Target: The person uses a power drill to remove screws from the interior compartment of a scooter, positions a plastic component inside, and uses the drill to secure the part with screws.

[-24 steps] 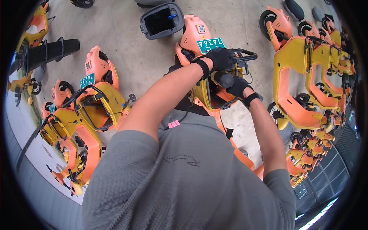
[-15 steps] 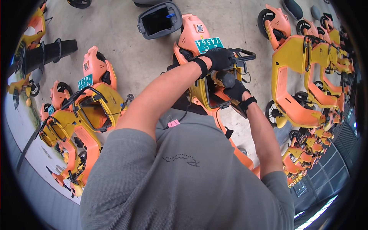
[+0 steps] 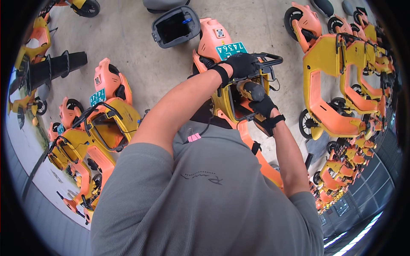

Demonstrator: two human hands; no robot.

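A yellow and orange scooter with an open, hollow top sits in front of me, its pink rear end and green plate beyond. My left hand, in a black glove, is closed on the black bar at the top of that scooter. Just below it, my gloved right hand grips a power drill, held over the opening with its battery hanging beside the yellow body. The drill's tip is hidden.
A grey bin-like seat piece lies on the concrete floor beyond the scooter. Rows of similar scooters stand at left and right. A long black ridged piece is at upper left.
My right hand and the drill's grip have shifted slightly down toward my body. My left hand stays on the bar.
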